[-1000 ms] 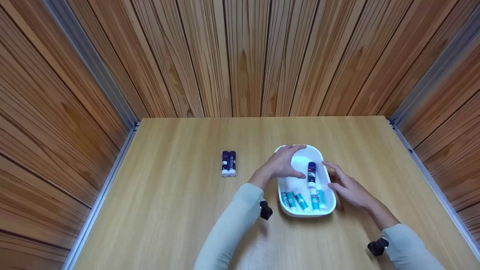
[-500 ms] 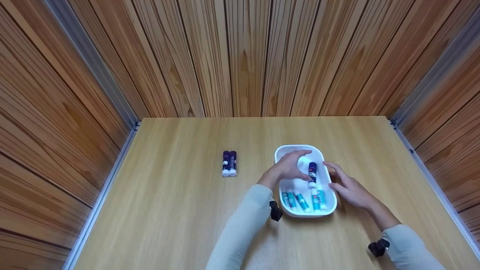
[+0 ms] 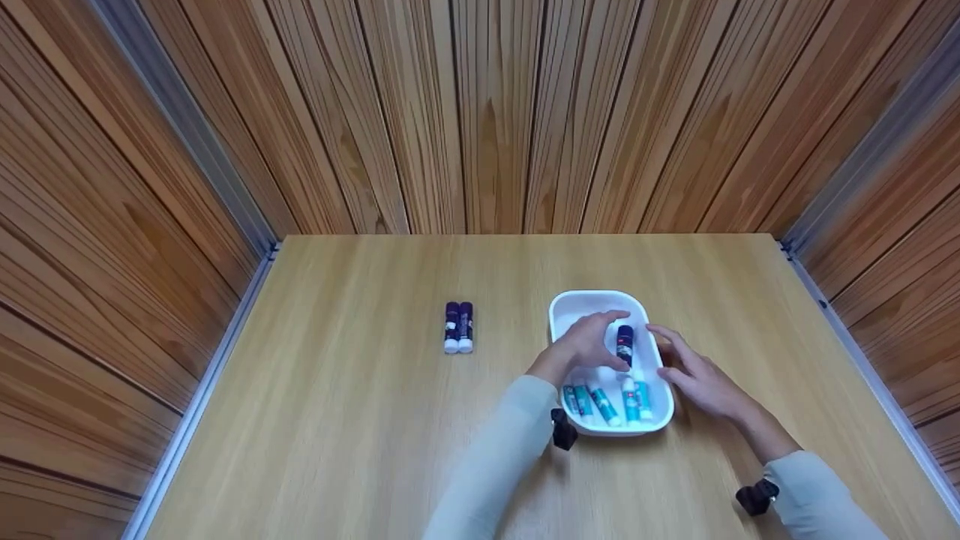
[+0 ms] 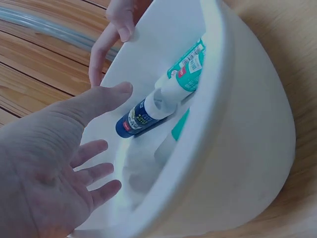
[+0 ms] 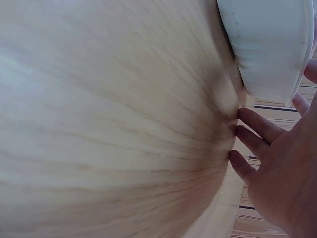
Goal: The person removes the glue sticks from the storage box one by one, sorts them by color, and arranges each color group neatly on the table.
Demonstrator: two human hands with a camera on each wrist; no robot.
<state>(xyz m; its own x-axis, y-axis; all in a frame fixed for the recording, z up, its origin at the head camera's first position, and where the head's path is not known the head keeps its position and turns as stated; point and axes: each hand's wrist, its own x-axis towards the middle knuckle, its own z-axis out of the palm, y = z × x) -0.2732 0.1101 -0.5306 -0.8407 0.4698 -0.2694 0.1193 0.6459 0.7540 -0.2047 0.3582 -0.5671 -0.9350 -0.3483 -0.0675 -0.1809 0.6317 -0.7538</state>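
Observation:
My left hand (image 3: 589,346) reaches over the left side of a white plastic basin (image 3: 581,304), thumb and fingers spread. Between them lies a navy glue stick (image 3: 625,342) with a white end. In the left wrist view a gap shows between the thumb and that navy glue stick (image 4: 132,124). My right hand (image 3: 703,381) is at the basin's right side, its thumb and forefinger at the rim and the other fingers extended. Several teal-and-white glue sticks (image 3: 604,406) lie in the near end of the basin.
Two navy glue sticks (image 3: 458,327) lie side by side on the wooden table (image 3: 337,390), left of the basin. Wood-plank walls (image 3: 495,112) enclose the back and sides, with metal rails (image 3: 202,405) along the table's side edges.
My left hand has moved right and nearer to me, from the basin's far left rim to over the navy glue stick inside. The right hand stays at the rim.

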